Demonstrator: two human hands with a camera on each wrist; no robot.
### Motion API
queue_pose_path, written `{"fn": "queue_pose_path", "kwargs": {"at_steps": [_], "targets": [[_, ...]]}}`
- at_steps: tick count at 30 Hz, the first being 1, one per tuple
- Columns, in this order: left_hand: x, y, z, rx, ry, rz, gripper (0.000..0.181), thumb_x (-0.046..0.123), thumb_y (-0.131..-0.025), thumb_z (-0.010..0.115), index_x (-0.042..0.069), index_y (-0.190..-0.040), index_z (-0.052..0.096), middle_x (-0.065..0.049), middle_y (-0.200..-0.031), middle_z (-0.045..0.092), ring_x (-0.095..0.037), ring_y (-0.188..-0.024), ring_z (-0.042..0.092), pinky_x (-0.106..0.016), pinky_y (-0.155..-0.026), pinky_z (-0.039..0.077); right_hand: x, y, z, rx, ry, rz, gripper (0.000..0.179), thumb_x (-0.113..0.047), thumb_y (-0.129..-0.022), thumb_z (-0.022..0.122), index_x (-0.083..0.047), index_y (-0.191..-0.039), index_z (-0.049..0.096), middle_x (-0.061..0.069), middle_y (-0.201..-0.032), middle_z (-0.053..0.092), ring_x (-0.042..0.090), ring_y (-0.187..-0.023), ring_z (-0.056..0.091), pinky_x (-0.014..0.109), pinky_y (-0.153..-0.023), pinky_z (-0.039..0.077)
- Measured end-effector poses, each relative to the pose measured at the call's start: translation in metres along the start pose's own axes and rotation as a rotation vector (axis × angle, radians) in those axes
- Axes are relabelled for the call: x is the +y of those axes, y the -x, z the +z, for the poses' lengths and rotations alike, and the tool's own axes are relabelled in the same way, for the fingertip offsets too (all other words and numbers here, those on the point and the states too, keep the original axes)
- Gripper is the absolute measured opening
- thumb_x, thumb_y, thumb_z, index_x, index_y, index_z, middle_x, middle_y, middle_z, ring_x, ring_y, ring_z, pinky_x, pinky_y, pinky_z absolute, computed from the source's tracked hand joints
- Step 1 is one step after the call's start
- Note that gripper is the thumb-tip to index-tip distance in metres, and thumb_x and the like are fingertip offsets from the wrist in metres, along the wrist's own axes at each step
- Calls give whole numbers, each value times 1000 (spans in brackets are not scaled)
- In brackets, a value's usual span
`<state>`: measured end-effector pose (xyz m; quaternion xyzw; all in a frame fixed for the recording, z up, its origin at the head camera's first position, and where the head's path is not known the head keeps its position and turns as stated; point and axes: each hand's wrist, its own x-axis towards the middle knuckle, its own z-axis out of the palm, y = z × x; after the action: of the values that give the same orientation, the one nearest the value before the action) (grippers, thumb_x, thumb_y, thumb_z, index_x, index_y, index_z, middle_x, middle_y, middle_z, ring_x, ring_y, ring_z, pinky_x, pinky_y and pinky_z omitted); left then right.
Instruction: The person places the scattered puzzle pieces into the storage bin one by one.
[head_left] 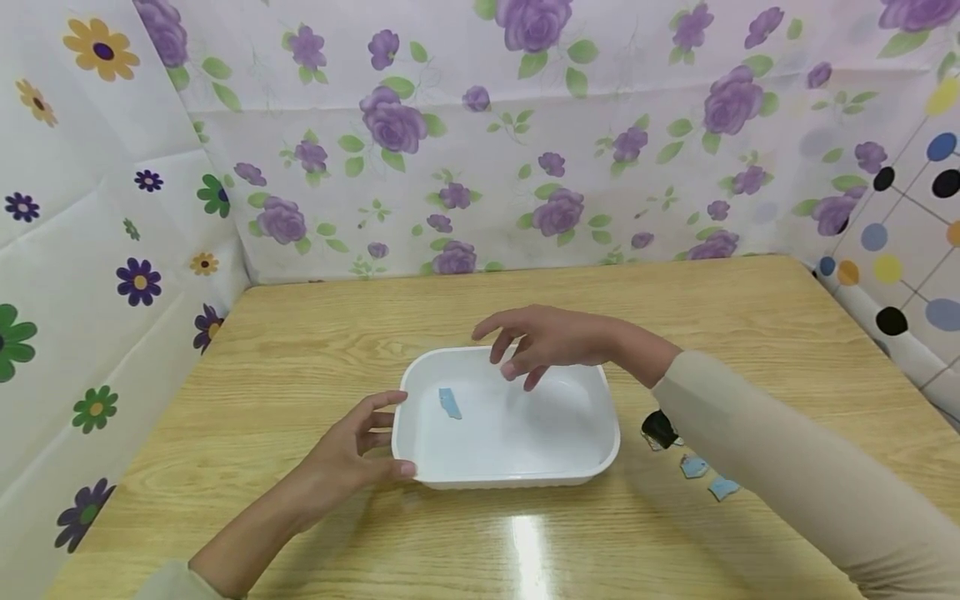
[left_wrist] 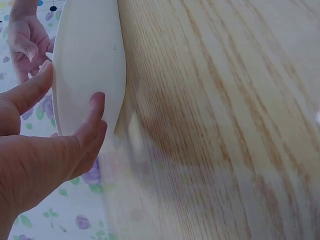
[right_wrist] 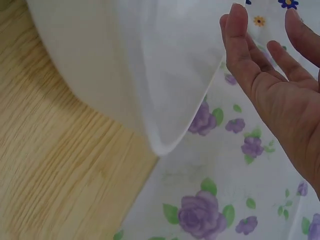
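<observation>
A white plastic tray (head_left: pixel 517 433) with rounded corners stands on the wooden table. My left hand (head_left: pixel 348 450) holds its left end, with thumb and index finger at the rim and other fingers against the outer wall. In the left wrist view the same hand (left_wrist: pixel 50 135) reaches along the tray's side (left_wrist: pixel 90 60). Over the tray's far edge hovers my right hand (head_left: pixel 543 342), fingers loosely bent and nothing in them. Inside the tray, toward the left, lies a small, flat, light-blue piece (head_left: pixel 450 403) with uneven edges. In the right wrist view the right hand (right_wrist: pixel 280 95) appears beside the tray's rim (right_wrist: pixel 160 150).
Right of the tray, near the right sleeve (head_left: pixel 795 467), lie a light-blue piece (head_left: pixel 693 466) and another blue piece (head_left: pixel 723 487). A small black object (head_left: pixel 659 428) sits beside them, partly over some pale scraps. Flower-patterned cloth (head_left: pixel 465 167) hangs behind the table (head_left: pixel 330 333).
</observation>
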<state>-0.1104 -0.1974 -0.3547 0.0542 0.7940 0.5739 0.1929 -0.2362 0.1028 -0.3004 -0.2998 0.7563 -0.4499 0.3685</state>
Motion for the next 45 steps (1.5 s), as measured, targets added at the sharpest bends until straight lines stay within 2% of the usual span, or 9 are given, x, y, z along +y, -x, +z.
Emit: {"fn": "queue_pose_path", "kwargs": {"at_steps": [11, 18, 28, 36, 40, 45], "targets": [[0, 1, -1, 8, 0, -1, 85, 18, -76, 83, 18, -145, 34, -15, -139, 46, -32, -127, 47, -42, -96, 47, 16, 34, -26, 50, -19, -36, 59, -5, -92, 63, -19, -144, 40, 22, -134, 47, 39, -113, 56, 44, -84, 55], [0, 2, -1, 3, 7, 1, 84, 16, -77, 82, 17, -146, 33, -15, -139, 45, -32, -128, 47, -41, -96, 48, 22, 49, -34, 81, 14, -23, 60, -7, -93, 64, -19, -145, 39, 21, -134, 48, 34, -116, 55, 43, -85, 54], [-1, 1, 0, -4, 8, 6, 84, 16, -77, 81, 17, -146, 33, -16, -139, 45, -33, -128, 47, -42, -96, 48, 35, 75, -48, 151, 59, -22, 59, -13, -94, 64, -24, -145, 38, 19, -134, 48, 37, -115, 56, 43, -85, 54], [-1, 1, 0, -6, 16, 5, 84, 15, -78, 81, 17, -146, 33, -15, -139, 45, -32, -127, 47, -41, -96, 48, 52, 99, -59, 208, 25, 0, 59, -12, -93, 65, -20, -145, 38, 18, -133, 48, 33, -112, 58, 49, -87, 52], [0, 2, 0, -7, 19, 7, 84, 16, -77, 82, 17, -146, 32, -16, -140, 44, -32, -127, 47, -41, -96, 48, 59, 107, -62, 228, 40, 4, 60, -14, -93, 65, -19, -146, 36, 18, -133, 48, 32, -112, 58, 45, -86, 53], [0, 1, 0, -16, 26, 7, 85, 15, -78, 81, 17, -146, 32, -17, -140, 43, -33, -128, 46, -40, -95, 49, 67, 120, -70, 264, 51, 38, 60, -16, -93, 65, -22, -145, 37, 18, -134, 47, 38, -116, 54, 46, -86, 53]]}}
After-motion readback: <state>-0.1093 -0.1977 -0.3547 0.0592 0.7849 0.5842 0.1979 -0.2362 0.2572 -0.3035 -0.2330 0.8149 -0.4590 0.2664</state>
